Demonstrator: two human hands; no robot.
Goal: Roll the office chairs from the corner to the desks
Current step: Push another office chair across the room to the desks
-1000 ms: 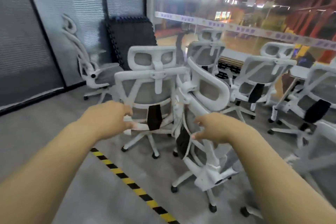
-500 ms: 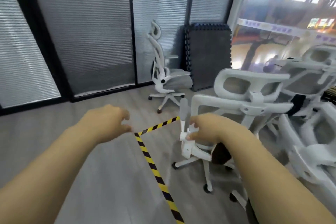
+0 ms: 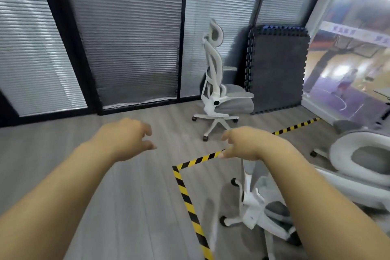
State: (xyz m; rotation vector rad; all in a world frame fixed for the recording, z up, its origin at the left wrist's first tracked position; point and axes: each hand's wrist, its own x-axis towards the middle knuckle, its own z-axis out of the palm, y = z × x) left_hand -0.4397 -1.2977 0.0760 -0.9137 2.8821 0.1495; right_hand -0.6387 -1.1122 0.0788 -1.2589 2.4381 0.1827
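A white office chair with grey mesh (image 3: 253, 202) sits low at the right, partly under my right arm, its headrest (image 3: 363, 154) at the right edge. My right hand (image 3: 249, 145) is on top of this chair's armrest (image 3: 250, 168), fingers curled over it; the grip itself is mostly hidden. My left hand (image 3: 126, 139) hovers over the bare floor with loosely curled fingers and holds nothing. A second white chair (image 3: 219, 91) stands alone by the blinds, side-on, apart from both hands.
Yellow-black tape (image 3: 185, 192) marks a corner on the grey floor. Dark foam mats (image 3: 276, 69) lean against the wall behind the lone chair. Glass panels with blinds (image 3: 130, 38) line the back. Open floor lies to the left.
The view has swung left, away from the cluster of chairs. The near chair has turned and shifted with my right hand. My left hand has stayed free.
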